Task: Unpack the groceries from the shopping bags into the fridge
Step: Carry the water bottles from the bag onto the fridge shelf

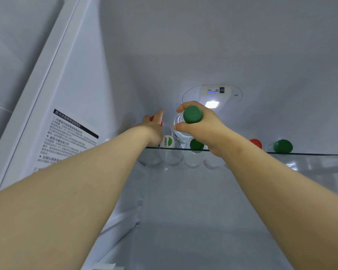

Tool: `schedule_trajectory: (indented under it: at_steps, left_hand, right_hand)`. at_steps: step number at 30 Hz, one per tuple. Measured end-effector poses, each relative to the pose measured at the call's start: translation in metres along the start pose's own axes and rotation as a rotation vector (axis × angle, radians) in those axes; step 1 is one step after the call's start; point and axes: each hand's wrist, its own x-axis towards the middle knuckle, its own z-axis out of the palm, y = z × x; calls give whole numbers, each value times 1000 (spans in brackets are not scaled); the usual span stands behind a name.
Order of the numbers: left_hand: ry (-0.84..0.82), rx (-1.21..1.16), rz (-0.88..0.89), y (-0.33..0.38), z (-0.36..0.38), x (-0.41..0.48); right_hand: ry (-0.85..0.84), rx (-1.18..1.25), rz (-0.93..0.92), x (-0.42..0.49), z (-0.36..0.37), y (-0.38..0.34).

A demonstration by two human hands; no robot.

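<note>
I look up into the fridge at a glass shelf [310, 155]. My right hand [205, 127] grips a clear water bottle with a green cap [192, 114] near its neck, held above the shelf's left part. My left hand [154, 129] reaches to the back left and is wrapped around a bottle with a red cap [152, 118], most of it hidden by the hand. Other bottles stand on the shelf: a white-and-green labelled one [167, 141], a green-capped one [196, 144], a red-capped one [256, 143] and another green-capped one [282, 146].
The fridge's white left wall carries a printed label [66, 137]. A control panel and lamp [212, 98] sit on the back wall above the bottles. Below the glass shelf lies an open compartment [183, 221].
</note>
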Motion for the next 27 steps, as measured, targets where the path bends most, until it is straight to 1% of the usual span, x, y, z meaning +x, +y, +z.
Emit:
schedule_trajectory:
  at_steps: [7, 14, 21, 27]
  left_hand:
    - [32, -53, 29, 2, -1, -2]
    - [132, -142, 7, 8, -6, -14]
    - [141, -153, 73, 6, -6, -13]
    - [227, -162, 32, 10, -10, -18]
  right_hand:
    - [-83, 38, 71, -1, -2, -6]
    - [-46, 0, 89, 3, 2, -6]
    - [-109, -65, 234, 9, 5, -4]
    - [-105, -27, 307, 15, -3, 2]
